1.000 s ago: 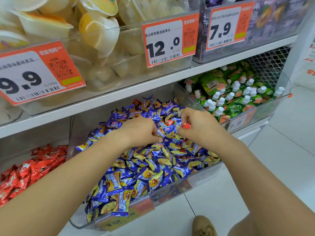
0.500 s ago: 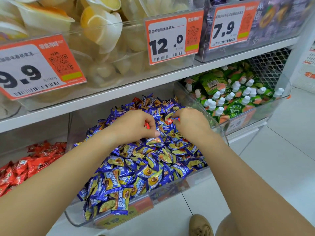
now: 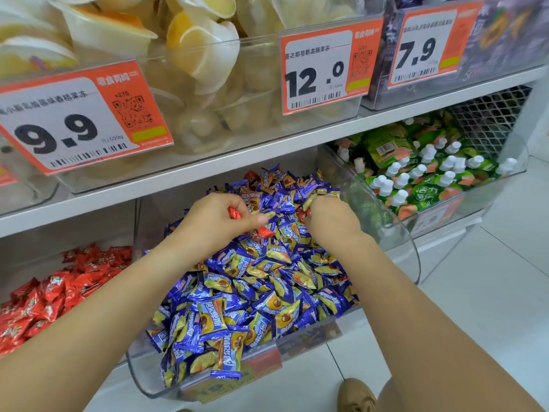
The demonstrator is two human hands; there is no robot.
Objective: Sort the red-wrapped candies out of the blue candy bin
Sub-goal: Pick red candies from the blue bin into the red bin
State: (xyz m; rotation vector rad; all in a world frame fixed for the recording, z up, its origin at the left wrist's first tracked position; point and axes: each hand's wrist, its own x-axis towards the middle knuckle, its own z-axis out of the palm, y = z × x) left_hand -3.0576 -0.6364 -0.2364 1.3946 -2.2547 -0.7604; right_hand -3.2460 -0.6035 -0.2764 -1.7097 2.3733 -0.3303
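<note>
A clear bin (image 3: 411,254) on the lower shelf is heaped with blue-and-yellow wrapped candies (image 3: 255,292). My left hand (image 3: 217,221) hovers over the back of the heap, fingers curled round red-wrapped candies (image 3: 233,213), with another red one (image 3: 265,232) poking out below the fingertips. To its right my right hand (image 3: 332,218) digs into the pile and pinches a red-wrapped candy (image 3: 303,214) at its fingertips. One more red candy (image 3: 252,176) lies at the far back of the heap.
The neighbouring bin to the left holds red-wrapped candies (image 3: 59,289). On the right, a bin holds green spouted pouches (image 3: 421,171). The upper shelf (image 3: 208,171) carries jelly-cup bins with orange price tags. White floor tiles and my shoe (image 3: 356,394) lie below.
Both hands have shifted toward the back of the blue heap. More red wrapper now shows in my left hand, and my right hand's fingertips have closed on a red candy.
</note>
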